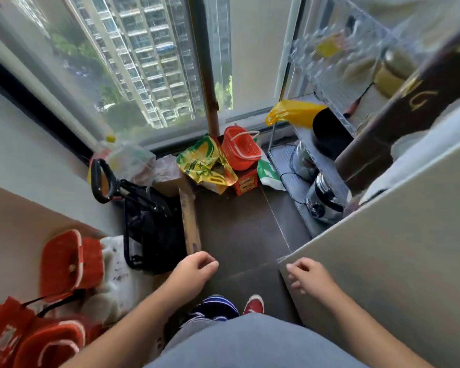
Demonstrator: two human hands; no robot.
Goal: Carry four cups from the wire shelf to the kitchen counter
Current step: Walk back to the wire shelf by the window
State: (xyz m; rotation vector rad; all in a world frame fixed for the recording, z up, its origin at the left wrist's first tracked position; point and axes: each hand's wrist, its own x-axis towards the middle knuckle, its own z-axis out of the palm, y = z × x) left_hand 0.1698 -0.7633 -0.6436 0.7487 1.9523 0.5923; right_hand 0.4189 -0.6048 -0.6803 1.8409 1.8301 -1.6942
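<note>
The wire shelf [327, 83] stands at the right by the window, blurred, with several clear glass cups [310, 46] on its upper level. Lower levels hold a yellow bag [292, 112], a black pot [329, 134] and steel cookers [323, 200]. My left hand [194, 272] hangs low in the middle over the dark floor, fingers loosely curled, holding nothing. My right hand [306, 274] is beside the corner of a white panel [383, 261], fingers apart and empty. Both hands are far below and short of the cups.
A narrow dark floor strip [239, 229] leads to the window. A black folding cart [149, 221], red baskets [69, 261] and white bags crowd the left. A red basket [241, 147], green-yellow bags [205, 166] and a red box lie at the far end. A brown box [409, 102] leans on the shelf.
</note>
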